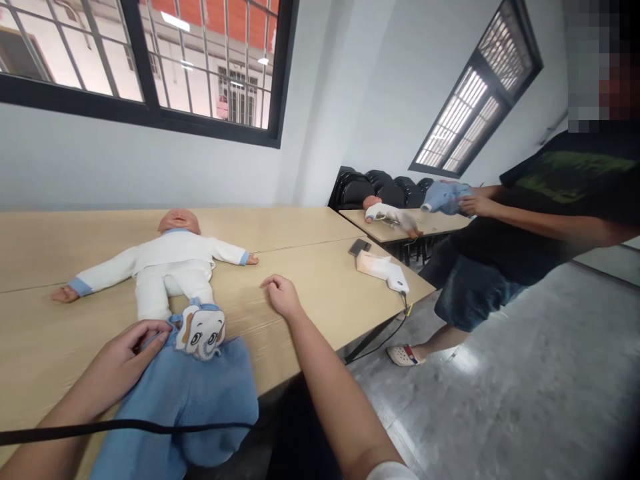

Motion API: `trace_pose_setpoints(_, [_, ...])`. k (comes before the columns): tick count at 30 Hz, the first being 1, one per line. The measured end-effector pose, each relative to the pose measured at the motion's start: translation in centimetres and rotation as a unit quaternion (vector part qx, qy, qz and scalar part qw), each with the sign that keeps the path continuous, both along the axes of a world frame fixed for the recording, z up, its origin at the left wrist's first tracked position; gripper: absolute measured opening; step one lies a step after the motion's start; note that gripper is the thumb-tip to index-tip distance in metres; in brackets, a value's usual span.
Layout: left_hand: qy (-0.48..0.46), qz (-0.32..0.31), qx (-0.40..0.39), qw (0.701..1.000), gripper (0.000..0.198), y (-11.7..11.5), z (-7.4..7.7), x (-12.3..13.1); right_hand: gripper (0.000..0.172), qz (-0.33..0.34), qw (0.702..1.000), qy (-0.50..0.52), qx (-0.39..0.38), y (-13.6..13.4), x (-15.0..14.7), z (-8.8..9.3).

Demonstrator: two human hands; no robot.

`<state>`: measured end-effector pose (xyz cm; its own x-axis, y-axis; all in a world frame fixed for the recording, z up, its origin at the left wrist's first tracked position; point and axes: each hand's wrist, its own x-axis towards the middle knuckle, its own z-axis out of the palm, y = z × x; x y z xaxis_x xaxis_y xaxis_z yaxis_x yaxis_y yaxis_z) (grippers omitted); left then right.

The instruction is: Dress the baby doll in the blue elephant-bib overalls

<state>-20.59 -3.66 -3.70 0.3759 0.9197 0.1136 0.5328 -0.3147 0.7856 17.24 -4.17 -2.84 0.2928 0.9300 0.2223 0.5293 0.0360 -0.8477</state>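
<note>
My left hand (143,343) is closed on the waist edge of blue overalls (200,400), which hang over the table's front edge toward me. A white elephant-face patch (203,330) decorates the top of the overalls. Just beyond them a baby doll (173,257) lies on its back in a white top and white trousers with blue cuffs, arms spread. The overalls' top edge covers the doll's feet. To the right of the doll, my right hand (281,295) is above or on the tabletop, fingers curled in, with nothing visible in them.
A dark phone (359,247) and a white device with a cable (384,270) sit on the table's right part. A person (550,193) stands at right, holding a blue garment (447,198) by another table with a second doll (390,212). A black strap (135,425) crosses low in view.
</note>
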Motion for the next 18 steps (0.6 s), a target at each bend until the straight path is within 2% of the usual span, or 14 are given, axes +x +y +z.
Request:
trace_pose_setpoints(10, [-0.002, 0.000, 0.000, 1.000, 0.053, 0.06, -0.05, 0.10, 0.029, -0.002, 1.000, 0.008, 0.000, -0.08, -0.02, 0.10])
trace_pose_setpoints(18, [-0.015, 0.003, -0.026, 1.000, 0.056, -0.33, 0.65, 0.25, 0.029, -0.002, 1.000, -0.002, 0.001, 0.00, -0.07, -0.12])
